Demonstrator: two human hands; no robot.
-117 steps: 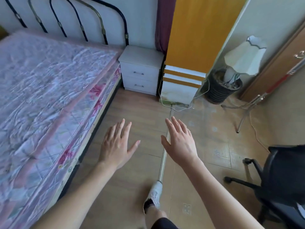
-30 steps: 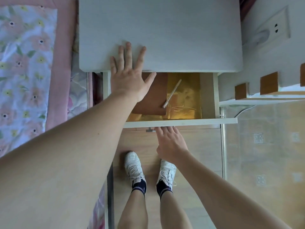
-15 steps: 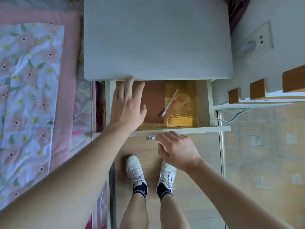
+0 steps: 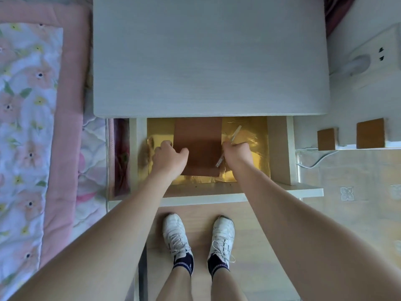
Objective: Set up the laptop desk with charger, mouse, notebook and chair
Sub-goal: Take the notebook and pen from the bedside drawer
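A brown notebook (image 4: 200, 140) lies flat in the pulled-out drawer (image 4: 280, 148) of the white nightstand (image 4: 208, 57), on a shiny gold lining. My left hand (image 4: 169, 158) grips the notebook's left edge, thumb on top of the cover. My right hand (image 4: 237, 154) is curled round a clear pen (image 4: 235, 132) just to the right of the notebook. The pen's far end sticks out above my fist and its near end shows below it. No laptop, charger, mouse or chair is in view.
A bed (image 4: 32, 127) with a pink floral quilt runs along the left. A wall socket (image 4: 373, 55) with a white plug is at the right, with a white cable (image 4: 312, 164) on the tiled floor. My feet in white trainers (image 4: 198, 233) stand before the drawer.
The drawer has come further out. My left hand dropped from the nightstand top into the drawer onto the notebook. My right hand left the drawer handle and closed on the pen.
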